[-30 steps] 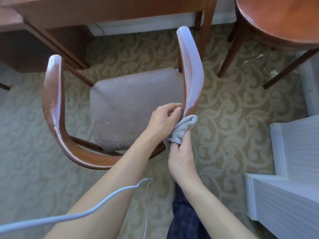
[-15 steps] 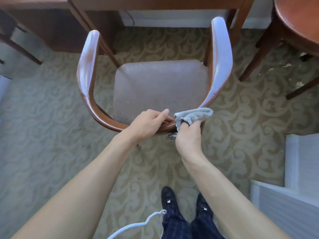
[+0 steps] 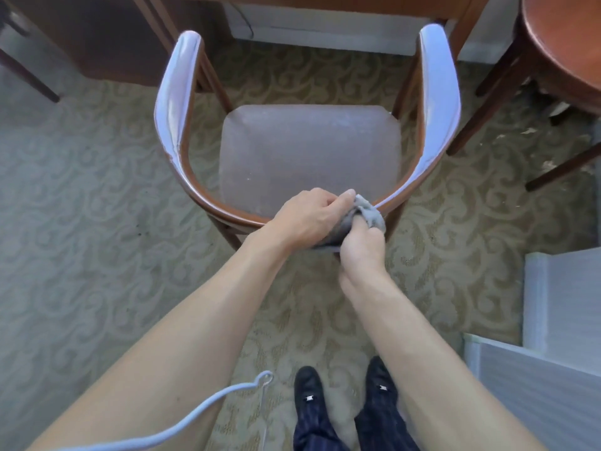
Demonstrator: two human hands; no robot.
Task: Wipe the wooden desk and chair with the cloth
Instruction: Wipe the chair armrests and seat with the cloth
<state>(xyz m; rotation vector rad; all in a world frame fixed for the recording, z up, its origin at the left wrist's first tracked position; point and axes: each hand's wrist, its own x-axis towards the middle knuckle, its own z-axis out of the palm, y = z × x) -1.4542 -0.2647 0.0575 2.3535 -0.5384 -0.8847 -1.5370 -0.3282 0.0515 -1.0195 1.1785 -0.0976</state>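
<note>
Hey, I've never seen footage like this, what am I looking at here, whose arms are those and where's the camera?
There is no machine here. The camera sits on a person's head and looks down, so the arms are their own. In front stands a wooden chair with a padded seat, on patterned carpet, facing a desk. Both hands meet at the chair's curved back rail: the right hand holds a grey cloth against the rail, and the left hand has its fingers on the cloth too. Their shoes show below.
</note>
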